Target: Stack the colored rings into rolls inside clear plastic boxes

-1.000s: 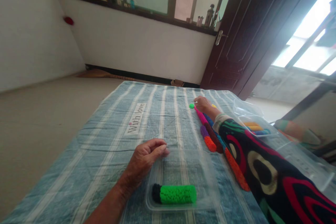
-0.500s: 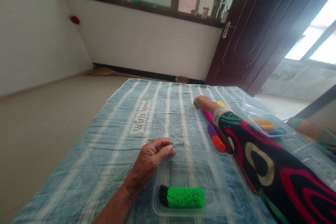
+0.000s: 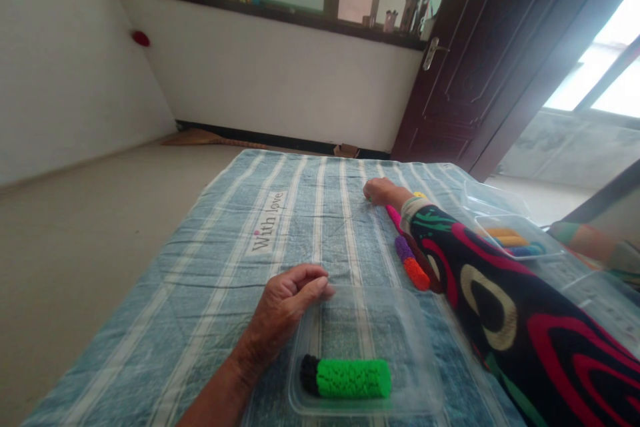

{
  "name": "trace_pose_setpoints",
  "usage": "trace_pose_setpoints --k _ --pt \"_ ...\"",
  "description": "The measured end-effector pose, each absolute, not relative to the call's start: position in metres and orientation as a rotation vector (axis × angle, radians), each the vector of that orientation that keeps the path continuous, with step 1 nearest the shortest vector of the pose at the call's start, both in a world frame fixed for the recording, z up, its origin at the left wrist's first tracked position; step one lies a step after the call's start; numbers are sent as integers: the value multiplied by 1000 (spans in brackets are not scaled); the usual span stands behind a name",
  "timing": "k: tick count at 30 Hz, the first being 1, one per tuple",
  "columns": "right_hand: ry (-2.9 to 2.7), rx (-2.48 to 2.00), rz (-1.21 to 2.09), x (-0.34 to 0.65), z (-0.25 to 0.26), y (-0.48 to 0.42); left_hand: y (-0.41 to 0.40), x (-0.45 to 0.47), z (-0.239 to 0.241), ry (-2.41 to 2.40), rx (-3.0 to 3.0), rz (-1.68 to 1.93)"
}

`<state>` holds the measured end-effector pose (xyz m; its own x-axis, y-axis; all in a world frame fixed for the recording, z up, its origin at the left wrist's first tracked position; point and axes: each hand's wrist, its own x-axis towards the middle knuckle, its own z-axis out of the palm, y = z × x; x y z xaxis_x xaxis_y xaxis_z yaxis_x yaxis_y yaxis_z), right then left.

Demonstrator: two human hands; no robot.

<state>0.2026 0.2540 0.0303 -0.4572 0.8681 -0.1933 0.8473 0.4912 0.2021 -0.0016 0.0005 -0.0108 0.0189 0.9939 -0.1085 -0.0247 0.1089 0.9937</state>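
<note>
My left hand [image 3: 293, 297] has its fingers curled at the far left corner of a clear plastic box [image 3: 415, 340], thumb against the fingers. Inside the box lies a bumpy green roll [image 3: 354, 378] with a black end. My right hand [image 3: 383, 191], in a patterned sleeve, reaches across the cloth with its fingers closed at a small green piece [image 3: 369, 199], mostly hidden under them. Beside that forearm are a purple and orange roll [image 3: 412, 263], a magenta roll [image 3: 393, 217] and a partly hidden yellow one [image 3: 419, 195].
The surface wears a blue-and-white striped cloth [image 3: 200, 267]. At the right, a second clear box [image 3: 543, 240] holds yellow and blue rolls, with another clear container [image 3: 493, 199] behind it. A blurred arm [image 3: 580, 240] shows at the right edge. A dark door [image 3: 480, 60] stands beyond.
My right hand has shifted slightly left and away from me, still closed at the green piece. My left hand stays at the box corner.
</note>
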Motion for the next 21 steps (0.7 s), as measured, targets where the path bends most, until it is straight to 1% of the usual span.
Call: trace_pose_setpoints --k 12,21 --pt "2600 1412 51 204 32 253 1 -1 -11 1223 1090 1135" --pt "2707 1395 -94 197 27 240 1 -2 -10 1208 1117 1130"
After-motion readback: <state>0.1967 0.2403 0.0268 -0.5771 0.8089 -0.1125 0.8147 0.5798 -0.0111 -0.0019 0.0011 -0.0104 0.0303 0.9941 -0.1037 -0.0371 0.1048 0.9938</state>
